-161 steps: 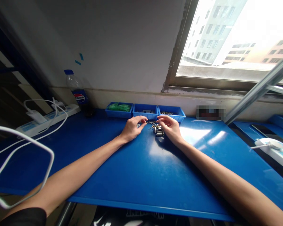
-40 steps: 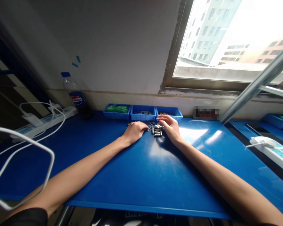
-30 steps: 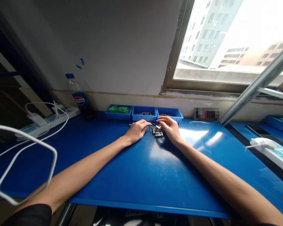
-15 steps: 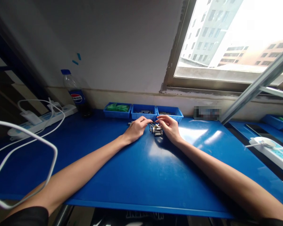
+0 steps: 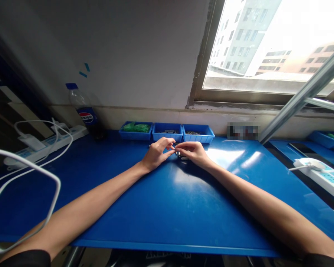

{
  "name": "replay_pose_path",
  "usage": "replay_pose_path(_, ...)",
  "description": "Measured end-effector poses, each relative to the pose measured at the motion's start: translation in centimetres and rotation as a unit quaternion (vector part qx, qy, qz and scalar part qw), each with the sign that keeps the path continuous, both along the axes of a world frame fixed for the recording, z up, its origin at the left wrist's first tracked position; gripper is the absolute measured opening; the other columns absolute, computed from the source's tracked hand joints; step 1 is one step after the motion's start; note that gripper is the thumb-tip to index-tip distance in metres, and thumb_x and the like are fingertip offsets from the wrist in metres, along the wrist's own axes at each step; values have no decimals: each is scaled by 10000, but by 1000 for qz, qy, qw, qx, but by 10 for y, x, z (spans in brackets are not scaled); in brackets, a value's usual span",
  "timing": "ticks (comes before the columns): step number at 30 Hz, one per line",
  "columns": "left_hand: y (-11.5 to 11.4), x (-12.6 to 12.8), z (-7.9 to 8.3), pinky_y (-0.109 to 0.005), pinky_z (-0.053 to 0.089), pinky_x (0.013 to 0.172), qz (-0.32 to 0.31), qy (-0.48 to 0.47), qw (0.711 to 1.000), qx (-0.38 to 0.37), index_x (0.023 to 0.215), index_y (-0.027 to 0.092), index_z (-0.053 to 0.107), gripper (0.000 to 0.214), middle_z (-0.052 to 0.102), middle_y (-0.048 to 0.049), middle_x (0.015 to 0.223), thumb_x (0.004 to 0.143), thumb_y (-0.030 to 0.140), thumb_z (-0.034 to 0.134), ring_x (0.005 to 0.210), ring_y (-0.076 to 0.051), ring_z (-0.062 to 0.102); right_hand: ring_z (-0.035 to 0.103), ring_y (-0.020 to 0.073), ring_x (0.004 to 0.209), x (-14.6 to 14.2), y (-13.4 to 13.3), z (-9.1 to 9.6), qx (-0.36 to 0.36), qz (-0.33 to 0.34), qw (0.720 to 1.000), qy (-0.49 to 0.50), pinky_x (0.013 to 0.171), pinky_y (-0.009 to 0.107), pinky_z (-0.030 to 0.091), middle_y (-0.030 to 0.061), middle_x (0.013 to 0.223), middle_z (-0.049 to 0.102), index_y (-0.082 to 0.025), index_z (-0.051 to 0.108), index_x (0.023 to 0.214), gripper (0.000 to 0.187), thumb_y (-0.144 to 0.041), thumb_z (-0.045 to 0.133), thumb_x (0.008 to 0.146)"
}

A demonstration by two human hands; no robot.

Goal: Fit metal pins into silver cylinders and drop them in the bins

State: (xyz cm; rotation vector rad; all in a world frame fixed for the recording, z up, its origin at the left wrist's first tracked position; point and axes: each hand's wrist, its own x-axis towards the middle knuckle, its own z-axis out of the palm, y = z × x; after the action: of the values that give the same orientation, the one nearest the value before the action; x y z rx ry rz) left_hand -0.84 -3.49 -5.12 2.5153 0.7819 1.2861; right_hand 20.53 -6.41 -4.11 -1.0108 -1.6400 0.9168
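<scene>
My left hand (image 5: 157,154) and my right hand (image 5: 195,152) meet fingertip to fingertip above the blue table (image 5: 167,207). The right thumb and forefinger are pinched together on something tiny. My left fingers curl round the same spot, the thumb below and the forefinger arched above, closed on a small piece too little to name. Under and behind the right fingers lies a pile of small metal parts (image 5: 184,158), mostly covered by that hand.
Three blue bins stand along the wall: one with green bags (image 5: 136,127), one with metal pieces (image 5: 168,131), one with thin pins (image 5: 193,132). A cola bottle (image 5: 86,116), a power strip (image 5: 79,131) and a looping white cable (image 5: 57,181) are at left. Another power strip (image 5: 327,176) lies right.
My hands have come together. The right hand has moved left and now pinches, covering much of the metal pile. My left forefinger has lifted away from the thumb. The view has shifted slightly.
</scene>
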Motion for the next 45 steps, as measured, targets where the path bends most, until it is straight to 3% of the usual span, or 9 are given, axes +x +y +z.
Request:
replay_pose_path(3,1,1,1,-373,557,919,69,53,996,15,1233,204,645,312,735,-67,1047,928,255,691,997,-221,709,765,267,820,3,3,-3,13,-66,997,49,785,399,630,70,915,810,-221,818,932,329,-510,820,774)
replay_pose_path(7,5,-1,-1,-432,528,935,129,123,984,9,1013,210,762,143,764,-86,1001,909,221,664,1044,-266,688,778,290,945,11,12,-4,32,-176,974,136,952,465,619,90,1036,810,-214,799,1033,428,-529,836,747)
replay_pose_path(12,7,-2,-2,-430,523,905,121,137,983,-20,1006,221,775,168,775,-77,986,926,199,628,1000,-261,682,730,302,1153,15,17,-6,21,-163,975,152,1091,478,548,124,1216,767,-194,738,1210,603,-509,865,712)
replay_pose_path(18,3,0,4,-437,509,941,129,139,982,-19,1047,209,751,177,774,-65,1084,921,203,627,1070,-267,667,768,267,993,11,14,-8,26,-146,983,110,964,432,598,108,1110,794,-197,759,1092,404,-471,785,796)
replay_pose_path(23,2,0,5,-395,546,963,170,86,981,-44,1216,197,709,376,754,-67,1140,856,148,614,1058,-245,670,743,224,820,13,13,-6,14,-180,977,116,811,371,590,66,908,794,-197,768,1000,288,-417,725,820)
replay_pose_path(26,2,-1,3,-402,548,1001,184,101,976,-59,1254,195,700,473,741,-71,1216,795,110,622,1101,-258,674,723,218,792,14,12,-5,0,-180,976,119,784,362,569,51,860,783,-203,767,964,252,-395,706,812)
replay_pose_path(34,10,-3,-3,-379,563,953,141,103,982,-68,1086,192,752,229,771,-65,1118,933,164,583,1057,-237,696,683,203,742,15,12,-6,-21,-170,976,136,741,344,537,41,841,777,-203,769,948,231,-354,688,793)
replay_pose_path(41,18,-6,1,-419,540,918,160,169,972,-39,1187,223,722,280,762,-76,1116,956,139,588,1057,-263,699,674,205,727,16,14,-8,-23,-160,977,136,712,340,534,36,842,776,-213,772,932,210,-341,685,790)
replay_pose_path(45,17,-3,3,-397,553,937,99,86,991,-3,1182,204,713,246,757,-76,1108,986,152,574,1035,-233,723,682,208,741,15,12,-6,-9,-166,978,125,723,342,540,36,838,774,-216,767,932,208,-359,685,805)
